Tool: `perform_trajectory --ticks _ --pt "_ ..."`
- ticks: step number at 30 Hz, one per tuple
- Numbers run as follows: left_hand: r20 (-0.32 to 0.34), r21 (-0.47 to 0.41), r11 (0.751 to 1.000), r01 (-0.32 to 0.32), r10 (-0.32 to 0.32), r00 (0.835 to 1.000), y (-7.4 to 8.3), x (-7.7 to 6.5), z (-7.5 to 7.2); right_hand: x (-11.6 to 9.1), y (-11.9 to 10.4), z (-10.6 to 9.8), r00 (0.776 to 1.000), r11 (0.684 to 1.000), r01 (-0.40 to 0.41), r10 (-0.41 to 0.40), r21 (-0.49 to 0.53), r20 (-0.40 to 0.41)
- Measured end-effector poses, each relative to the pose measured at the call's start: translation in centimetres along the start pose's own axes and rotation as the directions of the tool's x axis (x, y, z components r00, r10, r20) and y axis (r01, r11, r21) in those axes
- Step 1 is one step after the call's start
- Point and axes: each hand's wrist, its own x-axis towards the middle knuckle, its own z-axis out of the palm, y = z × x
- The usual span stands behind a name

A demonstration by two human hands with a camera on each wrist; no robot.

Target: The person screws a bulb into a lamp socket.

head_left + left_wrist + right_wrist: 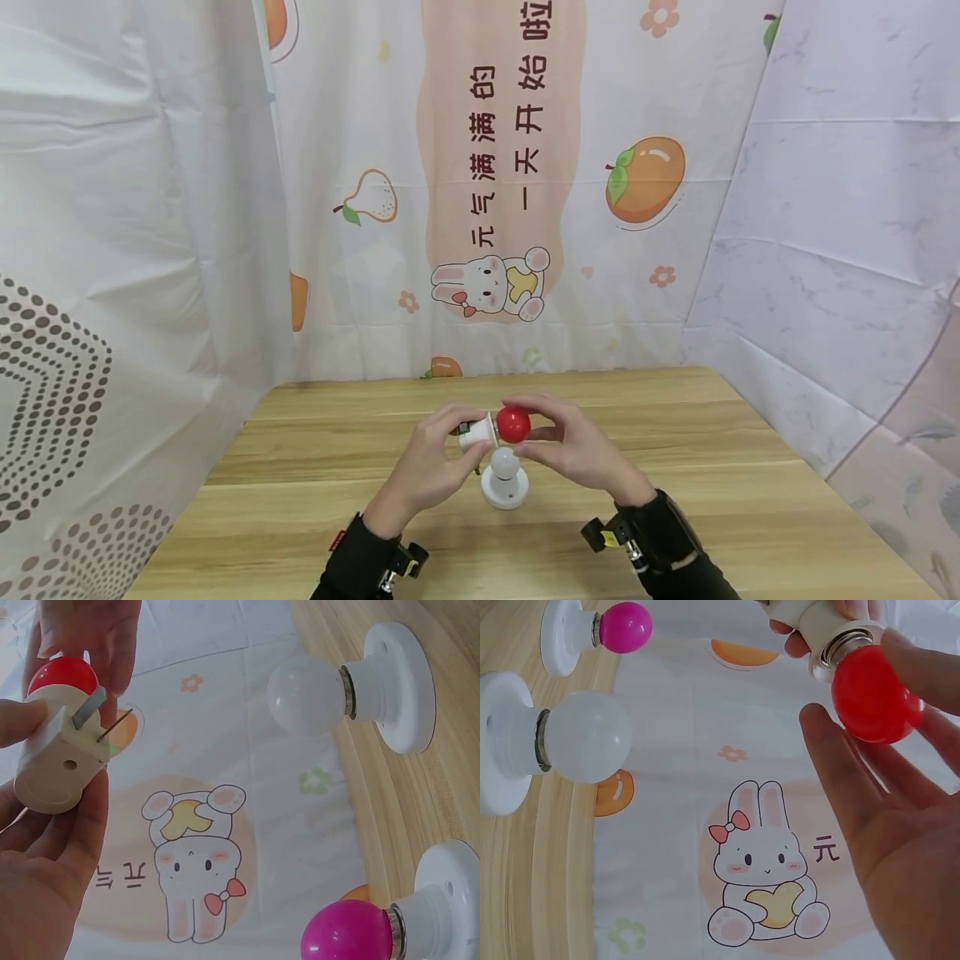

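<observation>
Left hand grips a cream plug-in lamp socket above the desk, while the right hand curls its fingers round the glossy red bulb seated in it. Only the left wrist view shows the socket's two metal prongs. Both wrist views reveal a magenta bulb behind the white bulb, hidden from the head camera.

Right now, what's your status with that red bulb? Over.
Left hand grips the socket; right hand pinches the red bulb seated in it. White bulb on its base just below, magenta bulb nearby. Nothing in the way.
</observation>
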Motion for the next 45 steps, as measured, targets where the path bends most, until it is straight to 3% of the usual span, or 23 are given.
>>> perform_trajectory --ticks 5,11,22,45 --pt "-0.002 0.000 1.000 -0.017 0.017 1.000 0.01 0.08 0.00 0.01 0.24 0.01 0.998 0.998 0.061 -0.061 -0.011 0.004" --pt "-0.002 0.001 1.000 -0.020 0.020 1.000 -0.05 0.07 0.03 0.05 0.21 0.05 0.997 0.997 0.072 -0.072 0.006 0.009" --pt "0.005 0.008 1.000 -0.020 0.020 1.000 -0.09 -0.01 0.05 -0.03 -0.01 0.05 1.000 1.000 0.007 -0.007 0.016 0.004" --pt "0.043 0.012 1.000 0.015 -0.015 0.999 0.17 -0.01 -0.02 0.09 -0.33 0.23 0.991 0.988 -0.134 0.132 -0.074 -0.035"
